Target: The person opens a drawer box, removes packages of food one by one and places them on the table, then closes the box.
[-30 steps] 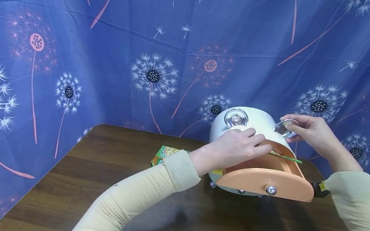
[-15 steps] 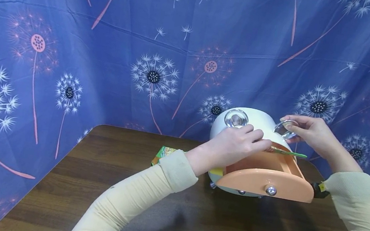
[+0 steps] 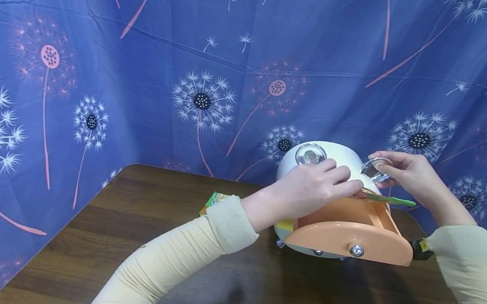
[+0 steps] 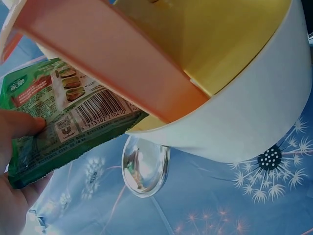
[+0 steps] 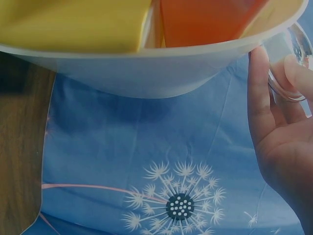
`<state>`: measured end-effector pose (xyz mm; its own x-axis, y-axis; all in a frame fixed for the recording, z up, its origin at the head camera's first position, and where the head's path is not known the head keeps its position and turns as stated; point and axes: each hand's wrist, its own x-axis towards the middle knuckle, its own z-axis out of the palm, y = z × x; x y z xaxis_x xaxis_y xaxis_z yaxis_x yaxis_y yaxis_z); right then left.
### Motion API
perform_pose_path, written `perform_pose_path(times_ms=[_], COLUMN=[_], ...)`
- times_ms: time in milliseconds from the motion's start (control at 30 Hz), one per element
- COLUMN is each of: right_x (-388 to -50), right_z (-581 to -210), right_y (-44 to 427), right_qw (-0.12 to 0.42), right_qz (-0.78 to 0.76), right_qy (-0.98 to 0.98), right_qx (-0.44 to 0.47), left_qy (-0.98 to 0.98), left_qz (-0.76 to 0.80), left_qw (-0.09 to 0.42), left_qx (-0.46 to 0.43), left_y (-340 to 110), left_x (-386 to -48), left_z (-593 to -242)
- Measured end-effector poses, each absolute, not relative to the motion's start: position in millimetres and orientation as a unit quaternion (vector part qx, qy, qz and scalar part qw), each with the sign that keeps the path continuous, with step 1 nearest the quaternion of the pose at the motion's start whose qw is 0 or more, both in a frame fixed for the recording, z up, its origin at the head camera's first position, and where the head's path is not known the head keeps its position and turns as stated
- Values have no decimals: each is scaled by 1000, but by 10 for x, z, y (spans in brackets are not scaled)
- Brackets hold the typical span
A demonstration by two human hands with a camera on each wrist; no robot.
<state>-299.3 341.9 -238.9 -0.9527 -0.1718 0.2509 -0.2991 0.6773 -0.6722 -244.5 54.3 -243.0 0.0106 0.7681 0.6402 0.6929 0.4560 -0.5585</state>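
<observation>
A green packet [image 4: 63, 120] with a barcode and food pictures is pinched between the thumb and fingers of my left hand [image 3: 314, 189]. In the head view the packet's green edge [image 3: 389, 200] shows just above the pulled-out orange drawer [image 3: 349, 239]. That drawer belongs to a rounded white box [image 3: 340, 157] with shiny round silver discs on top. My right hand [image 3: 420, 180] grips the right-hand disc [image 3: 373, 168] by its rim. In the right wrist view, the right thumb and fingers [image 5: 266, 93] lie around that disc, close to the white wall.
Another green and orange packet [image 3: 214, 202] lies on the brown wooden table [image 3: 146, 221], left of the box and partly behind the left sleeve. A dark object [image 3: 421, 250] sits by the drawer's right end. A blue dandelion-print cloth [image 3: 152, 73] hangs behind.
My left hand has moved slightly up and to the right with the packet, and more of the packet's green edge shows above the drawer. The right hand has stayed on the disc.
</observation>
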Motion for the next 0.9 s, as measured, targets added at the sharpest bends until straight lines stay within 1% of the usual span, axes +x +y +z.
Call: perform_pose_path(times_ms=[467,633,900], right_x=[-2993,-2993,-2994], right_z=[-2379,-2372,-2368], right_y=[3413,3420,3438], right_qw=[76,73,86], right_qz=[376,380,346], right_qy=[-916,-916,-928], right_qx=[118,110,105], left_qy=[-690,-694,-693], left_qz=[19,-2,-23], left_qw=[509,507,509], left_qx=[-514,-512,-509], left_y=[439,408,353], left_x=[-2379,-2359,-2310], left_z=[-2350,-2313,-2259])
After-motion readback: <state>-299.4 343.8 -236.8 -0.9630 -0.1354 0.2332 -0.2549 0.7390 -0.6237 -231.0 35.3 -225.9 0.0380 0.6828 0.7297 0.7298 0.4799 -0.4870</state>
